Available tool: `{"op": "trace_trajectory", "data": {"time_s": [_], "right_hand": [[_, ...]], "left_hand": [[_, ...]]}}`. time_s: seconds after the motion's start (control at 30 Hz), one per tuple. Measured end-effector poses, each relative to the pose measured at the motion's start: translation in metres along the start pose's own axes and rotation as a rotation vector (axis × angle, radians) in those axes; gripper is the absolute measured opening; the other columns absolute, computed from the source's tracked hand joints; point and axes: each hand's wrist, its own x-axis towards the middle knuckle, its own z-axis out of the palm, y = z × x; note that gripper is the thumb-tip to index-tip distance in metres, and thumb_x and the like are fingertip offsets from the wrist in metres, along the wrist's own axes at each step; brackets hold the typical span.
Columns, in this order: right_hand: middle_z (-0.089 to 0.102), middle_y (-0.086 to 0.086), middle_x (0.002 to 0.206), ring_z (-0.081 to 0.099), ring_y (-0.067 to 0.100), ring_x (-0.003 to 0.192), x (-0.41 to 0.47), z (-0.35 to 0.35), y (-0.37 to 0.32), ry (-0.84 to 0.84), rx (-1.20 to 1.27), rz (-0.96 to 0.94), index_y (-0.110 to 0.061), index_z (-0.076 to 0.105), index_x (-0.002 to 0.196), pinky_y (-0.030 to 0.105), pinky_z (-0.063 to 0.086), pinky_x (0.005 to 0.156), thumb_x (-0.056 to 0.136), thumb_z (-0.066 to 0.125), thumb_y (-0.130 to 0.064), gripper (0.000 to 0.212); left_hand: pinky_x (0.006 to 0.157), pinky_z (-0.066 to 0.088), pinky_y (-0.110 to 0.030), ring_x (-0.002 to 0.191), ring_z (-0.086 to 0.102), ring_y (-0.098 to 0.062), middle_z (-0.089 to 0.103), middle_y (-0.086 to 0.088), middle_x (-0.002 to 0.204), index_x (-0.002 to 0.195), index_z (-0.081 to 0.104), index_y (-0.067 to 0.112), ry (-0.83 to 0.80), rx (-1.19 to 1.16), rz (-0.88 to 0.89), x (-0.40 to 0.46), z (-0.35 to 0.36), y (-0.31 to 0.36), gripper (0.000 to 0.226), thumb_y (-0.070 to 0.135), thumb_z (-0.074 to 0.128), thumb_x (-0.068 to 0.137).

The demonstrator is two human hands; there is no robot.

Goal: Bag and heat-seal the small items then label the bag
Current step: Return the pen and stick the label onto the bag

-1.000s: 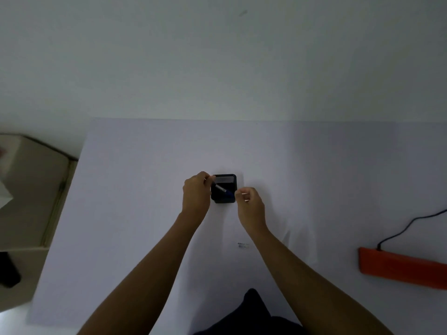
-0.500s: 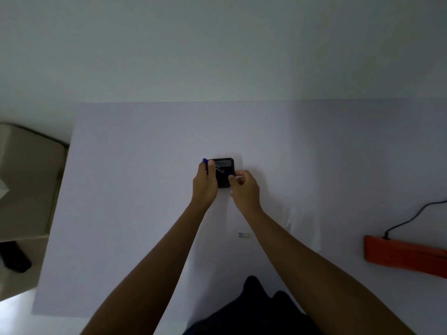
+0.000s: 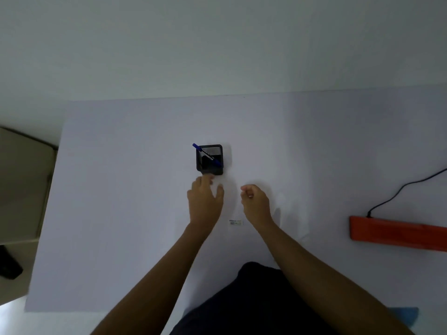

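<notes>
A black mesh pen holder point(image 3: 209, 157) stands mid-table with a blue pen point(image 3: 204, 153) leaning inside it, its cap end sticking out at the upper left. My left hand point(image 3: 205, 199) hovers just in front of the holder, fingers spread, holding nothing. My right hand point(image 3: 255, 201) is to the right of it, fingers curled closed with nothing visible in them. A small white label point(image 3: 236, 222) lies flat on the table between my wrists. A faint clear bag point(image 3: 290, 213) lies to the right of my right hand.
An orange heat sealer point(image 3: 396, 232) with a black cord point(image 3: 401, 187) lies at the table's right edge. The white table point(image 3: 121, 213) ends at a pale wall. A beige box point(image 3: 21, 187) and a dark object point(image 3: 8, 263) sit off the left side.
The pen was set into the holder and released. Both hands have drawn back toward me from the holder and apart from each other.
</notes>
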Motion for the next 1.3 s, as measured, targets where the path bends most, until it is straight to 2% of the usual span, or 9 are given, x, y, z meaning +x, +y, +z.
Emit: {"op": "trace_trajectory", "data": {"time_s": [0.13, 0.2, 0.3, 0.43, 0.53, 0.63, 0.8, 1.0, 1.3], "right_hand": [[0.069, 0.002, 0.098, 0.068, 0.020, 0.094, -0.034, -0.008, 0.041, 0.028, 0.010, 0.065, -0.014, 0.066, 0.109, 0.043, 0.057, 0.092, 0.096, 0.051, -0.001, 0.024], [0.068, -0.001, 0.096, 0.066, 0.017, 0.094, -0.048, -0.012, 0.055, 0.029, -0.007, 0.087, -0.013, 0.065, 0.111, 0.039, 0.057, 0.092, 0.094, 0.047, 0.005, 0.031], [0.067, -0.002, 0.097, 0.065, 0.014, 0.093, -0.063, -0.015, 0.069, 0.034, -0.044, 0.075, -0.014, 0.064, 0.114, 0.036, 0.056, 0.091, 0.093, 0.044, 0.007, 0.035], [0.068, -0.001, 0.097, 0.066, 0.017, 0.090, -0.069, -0.013, 0.082, 0.047, -0.059, 0.062, -0.014, 0.064, 0.114, 0.037, 0.056, 0.090, 0.091, 0.042, 0.007, 0.038], [0.068, -0.001, 0.100, 0.065, 0.016, 0.091, -0.074, -0.013, 0.086, 0.051, -0.072, 0.046, -0.015, 0.064, 0.115, 0.032, 0.056, 0.087, 0.092, 0.043, 0.006, 0.038], [0.068, -0.001, 0.102, 0.064, 0.014, 0.093, -0.077, -0.012, 0.086, 0.051, -0.082, 0.033, -0.014, 0.064, 0.117, 0.025, 0.052, 0.084, 0.093, 0.043, 0.005, 0.037], [0.069, 0.000, 0.102, 0.064, 0.013, 0.094, -0.075, -0.009, 0.086, 0.058, -0.076, 0.016, -0.013, 0.064, 0.117, 0.024, 0.051, 0.085, 0.092, 0.043, 0.006, 0.037], [0.066, -0.004, 0.097, 0.063, 0.012, 0.091, -0.072, -0.007, 0.085, 0.058, -0.071, -0.002, -0.014, 0.064, 0.115, 0.027, 0.053, 0.084, 0.090, 0.044, 0.006, 0.038], [0.066, -0.004, 0.097, 0.064, 0.012, 0.092, -0.071, -0.006, 0.087, 0.048, -0.072, -0.010, -0.014, 0.064, 0.113, 0.026, 0.053, 0.085, 0.091, 0.046, 0.006, 0.035]], "left_hand": [[0.073, 0.052, -0.028, 0.082, 0.061, -0.018, 0.064, -0.002, 0.091, 0.103, 0.063, 0.012, -0.213, -0.039, 0.036, -0.054, 0.030, -0.010, 0.015, 0.022, 0.064, 0.092], [0.073, 0.051, -0.026, 0.083, 0.061, -0.017, 0.066, -0.003, 0.093, 0.103, 0.063, 0.011, -0.271, -0.031, 0.008, -0.070, 0.043, -0.013, 0.019, 0.025, 0.065, 0.092], [0.074, 0.053, -0.032, 0.084, 0.060, -0.020, 0.064, -0.004, 0.094, 0.101, 0.061, 0.011, -0.322, 0.005, -0.017, -0.081, 0.058, -0.020, 0.025, 0.034, 0.065, 0.091], [0.076, 0.054, -0.036, 0.089, 0.057, -0.022, 0.061, -0.005, 0.098, 0.103, 0.060, 0.010, -0.297, 0.090, -0.005, -0.085, 0.068, -0.022, 0.035, 0.041, 0.068, 0.088], [0.077, 0.054, -0.038, 0.092, 0.056, -0.022, 0.060, -0.006, 0.100, 0.105, 0.059, 0.010, -0.278, 0.127, -0.020, -0.083, 0.072, -0.019, 0.039, 0.044, 0.069, 0.087], [0.078, 0.054, -0.039, 0.093, 0.056, -0.023, 0.059, -0.007, 0.101, 0.104, 0.057, 0.010, -0.275, 0.130, -0.059, -0.081, 0.074, -0.015, 0.035, 0.038, 0.068, 0.087], [0.074, 0.053, -0.036, 0.089, 0.056, -0.023, 0.060, -0.007, 0.098, 0.102, 0.058, 0.009, -0.291, 0.123, -0.081, -0.077, 0.074, -0.015, 0.023, 0.027, 0.063, 0.089], [0.077, 0.055, -0.038, 0.096, 0.057, -0.024, 0.060, -0.008, 0.106, 0.112, 0.057, 0.010, -0.317, 0.181, -0.019, -0.077, 0.074, -0.018, 0.043, 0.042, 0.070, 0.085], [0.086, 0.049, -0.038, 0.102, 0.057, -0.026, 0.063, -0.010, 0.111, 0.114, 0.062, 0.010, -0.288, 0.255, 0.133, -0.089, 0.069, -0.023, 0.031, 0.029, 0.069, 0.090]]}}
